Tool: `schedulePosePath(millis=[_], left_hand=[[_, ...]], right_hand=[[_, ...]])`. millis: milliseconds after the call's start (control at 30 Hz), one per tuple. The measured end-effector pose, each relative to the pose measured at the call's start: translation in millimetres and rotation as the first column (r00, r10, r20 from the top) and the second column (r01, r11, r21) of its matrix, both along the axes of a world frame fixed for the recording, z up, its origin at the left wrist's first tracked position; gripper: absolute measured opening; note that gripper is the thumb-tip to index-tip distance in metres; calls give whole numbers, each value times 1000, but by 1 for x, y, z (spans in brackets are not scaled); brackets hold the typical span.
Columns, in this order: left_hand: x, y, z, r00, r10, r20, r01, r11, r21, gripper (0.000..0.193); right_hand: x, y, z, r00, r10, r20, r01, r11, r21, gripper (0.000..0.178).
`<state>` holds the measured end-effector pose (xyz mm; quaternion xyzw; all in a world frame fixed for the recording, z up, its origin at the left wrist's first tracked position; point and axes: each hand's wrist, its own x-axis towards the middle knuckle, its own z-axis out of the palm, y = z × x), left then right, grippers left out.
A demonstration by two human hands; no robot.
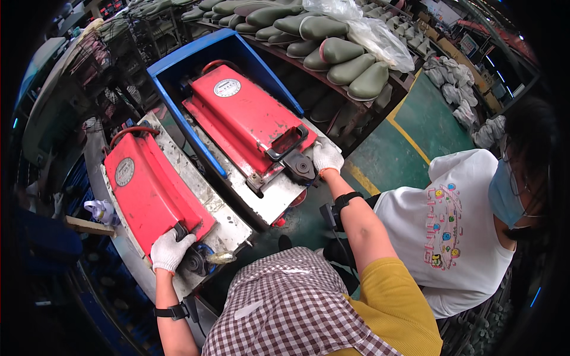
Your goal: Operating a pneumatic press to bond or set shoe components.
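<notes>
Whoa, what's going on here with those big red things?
Someone in white gloves has both hands on them. The left hand is closed over the black handle of the left red cover. The right hand is at a black part on the front corner of the right red cover; what its fingers are doing is hard to tell. Both covers are down. Another person stands on the right.

We find the middle brightly lit, plastic sheeting (385, 46) shining at one o'clock, the fisheye rim bowed and black.
</notes>
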<state>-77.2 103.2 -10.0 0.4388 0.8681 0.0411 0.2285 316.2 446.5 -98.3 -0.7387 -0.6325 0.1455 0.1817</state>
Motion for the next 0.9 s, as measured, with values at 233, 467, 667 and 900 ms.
schedulePosePath(millis=[233, 467, 667, 900], left_hand=[[2, 3, 4, 1000, 2, 26, -3, 1000, 5, 62], [2, 2, 3, 1000, 0, 1, 0, 1000, -4, 62], [2, 1, 5, 1000, -10, 2, 10, 1000, 4, 63], [2, 1, 4, 1000, -16, -7, 16, 1000, 14, 65]], right_hand=[[2, 3, -10, 1000, -5, -18, 7, 996, 88, 34], [2, 3, -5, 1000, 3, -3, -3, 1000, -4, 39], [1, 0, -4, 1000, -3, 4, 2, 999, 47, 36], [0, -1, 2, 999, -34, 20, 34, 999, 18, 41]])
